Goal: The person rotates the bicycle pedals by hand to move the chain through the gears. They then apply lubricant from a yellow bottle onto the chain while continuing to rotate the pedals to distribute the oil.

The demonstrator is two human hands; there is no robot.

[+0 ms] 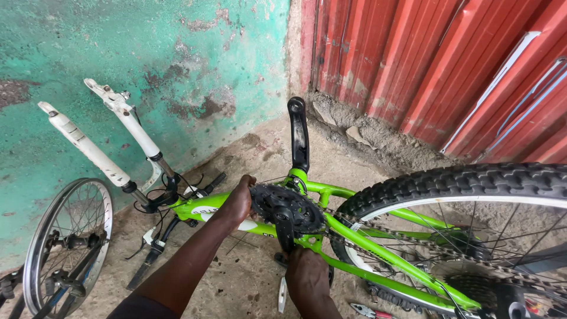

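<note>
Here a bright green bicycle frame [360,242] lies upside down on the concrete floor [236,283], and everything else sits around it. At the middle of the frame is the black toothed chainring [286,208], with one black crank arm [299,134] standing straight up from it and a chain [378,229] running off toward the knobby rear wheel [466,230] at the frame's far right end. The left hand [238,201] is closed over the frame tube just beside the chainring, touching its left edge. The right hand [304,276] is below the chainring, curled around something under the frame near the lower crank; what exactly it grips is hidden, so I cannot tell. At the frame's left end the white fork legs [100,142] point up toward the peeling green wall [147,53]. A loose front wheel [68,245] leans to the left of the fork. Red-handled pliers [369,311] lie on the floor under the frame, near the rear wheel. Red corrugated sheeting [443,65] stands behind the rear wheel.
</note>
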